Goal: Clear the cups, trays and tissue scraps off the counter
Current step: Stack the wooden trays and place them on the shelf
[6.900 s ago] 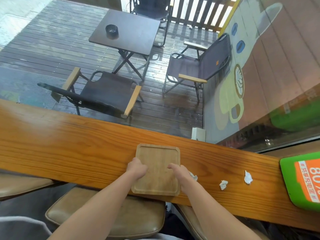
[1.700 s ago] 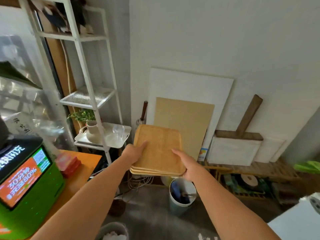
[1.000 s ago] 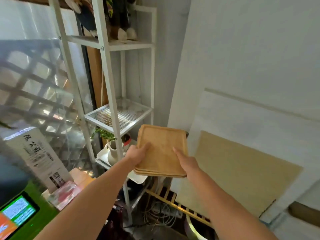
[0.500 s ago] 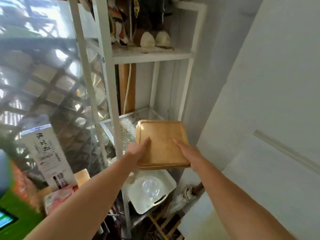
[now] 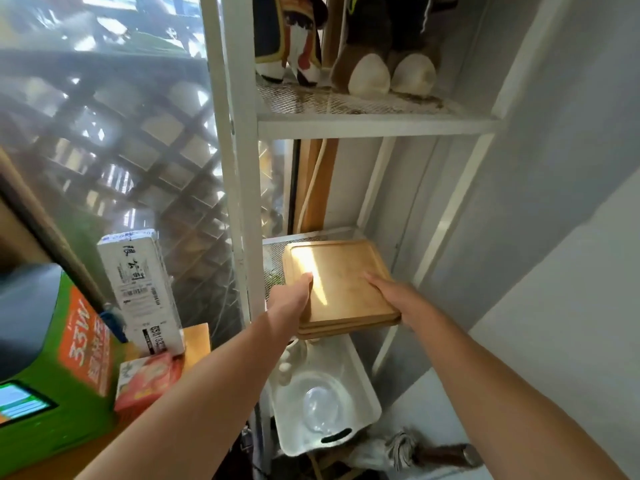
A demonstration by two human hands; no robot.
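A stack of wooden trays (image 5: 341, 282) lies partly over the mesh middle shelf (image 5: 277, 249) of a white metal rack (image 5: 239, 174). My left hand (image 5: 289, 301) grips the stack's left edge, thumb on top. My right hand (image 5: 398, 297) grips its right edge. The near part of the stack sticks out past the shelf's front. Whether the far part rests on the mesh I cannot tell. No cups or tissue scraps from the counter show.
A white plastic tray (image 5: 360, 403) holding a clear glass (image 5: 320, 408) sits on the shelf below. Plush toys (image 5: 346, 39) fill the upper shelf. At the left stand a green machine (image 5: 52, 382), a white carton (image 5: 138, 289) and a red box (image 5: 147, 379) on the counter end.
I carried the trays from the counter to the rack. In the last half second the stack moved forward and lower, over the mesh middle shelf, with both hands still on it.
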